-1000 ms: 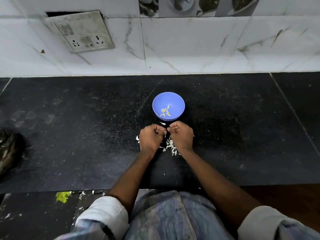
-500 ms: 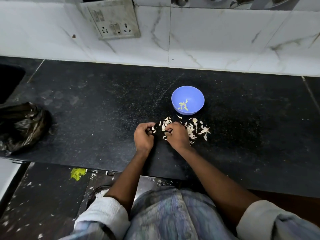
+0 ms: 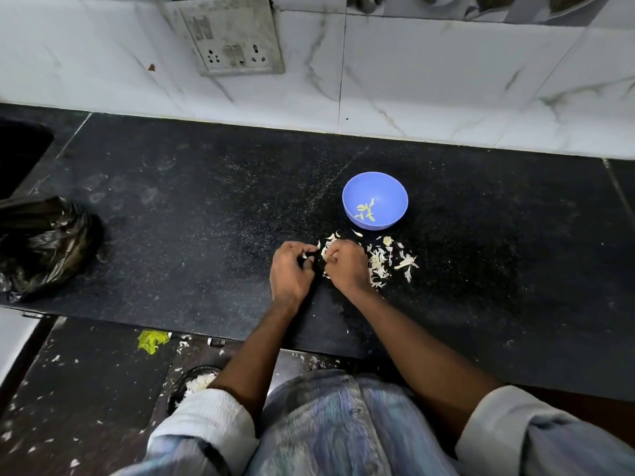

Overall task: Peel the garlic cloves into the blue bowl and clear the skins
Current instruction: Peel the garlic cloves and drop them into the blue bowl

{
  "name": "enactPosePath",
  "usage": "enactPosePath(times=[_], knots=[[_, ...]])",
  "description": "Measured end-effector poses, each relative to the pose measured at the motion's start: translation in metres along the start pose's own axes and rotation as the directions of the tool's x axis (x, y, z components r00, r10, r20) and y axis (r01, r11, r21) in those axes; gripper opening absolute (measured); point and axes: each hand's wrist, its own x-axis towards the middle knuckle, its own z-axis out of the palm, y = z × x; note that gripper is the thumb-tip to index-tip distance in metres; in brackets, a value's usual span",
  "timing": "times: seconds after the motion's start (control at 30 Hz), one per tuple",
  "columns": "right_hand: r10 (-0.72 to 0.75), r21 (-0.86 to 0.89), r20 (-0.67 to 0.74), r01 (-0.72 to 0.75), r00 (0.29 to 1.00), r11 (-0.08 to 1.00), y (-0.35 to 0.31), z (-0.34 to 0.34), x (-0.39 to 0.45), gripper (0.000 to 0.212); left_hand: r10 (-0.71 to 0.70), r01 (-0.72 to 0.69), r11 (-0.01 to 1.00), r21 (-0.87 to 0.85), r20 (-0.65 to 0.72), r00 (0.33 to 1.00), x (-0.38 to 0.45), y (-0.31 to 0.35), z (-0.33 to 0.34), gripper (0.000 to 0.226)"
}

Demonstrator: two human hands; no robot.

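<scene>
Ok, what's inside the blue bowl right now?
The blue bowl holds a few pale peeled garlic pieces near its bottom. Nothing covers them; an exact count is unclear.

What the curled fingers of the left hand (image 3: 291, 267) and right hand (image 3: 345, 266) pinch between them is too small and covered to name. The right hand hides part of the skins (image 3: 381, 262) on the counter (image 3: 206, 218). The black bag (image 3: 44, 245) at the counter's left edge and the socket plate (image 3: 230, 36) are cut off by the frame.
</scene>
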Motion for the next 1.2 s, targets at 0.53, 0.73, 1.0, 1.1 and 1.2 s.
enactPosePath(times=[0.53, 0.73, 1.0, 1.1, 1.2], knots=[[0.205, 0.701, 0.184, -0.274, 0.961, 0.659, 0.028, -0.034, -0.011, 0.011, -0.002, 0.058, 0.94, -0.337, 0.166, 0.986, -0.005, 0.022, 0.026, 0.015], [0.201, 0.688, 0.159, -0.254, 0.967, 0.68, 0.026, -0.038, -0.011, 0.009, -0.083, 0.159, 0.899, -0.408, 0.198, 0.977, -0.005, 0.021, 0.029, 0.006], [0.293, 0.693, 0.207, -0.351, 0.933, 0.63, 0.021, -0.033, -0.011, 0.015, -0.114, 0.16, 0.928, -0.335, 0.155, 0.981, -0.001, 0.016, 0.027, 0.016], [0.328, 0.637, 0.141, -0.339, 0.934, 0.692, 0.019, -0.026, -0.007, 0.019, -0.128, 0.167, 0.939, -0.302, 0.144, 0.981, 0.001, 0.016, 0.023, 0.018], [0.342, 0.502, 0.023, -0.307, 0.94, 0.809, 0.021, -0.022, -0.002, 0.024, -0.115, 0.132, 0.965, -0.225, 0.086, 0.99, 0.003, 0.013, 0.016, 0.018]])
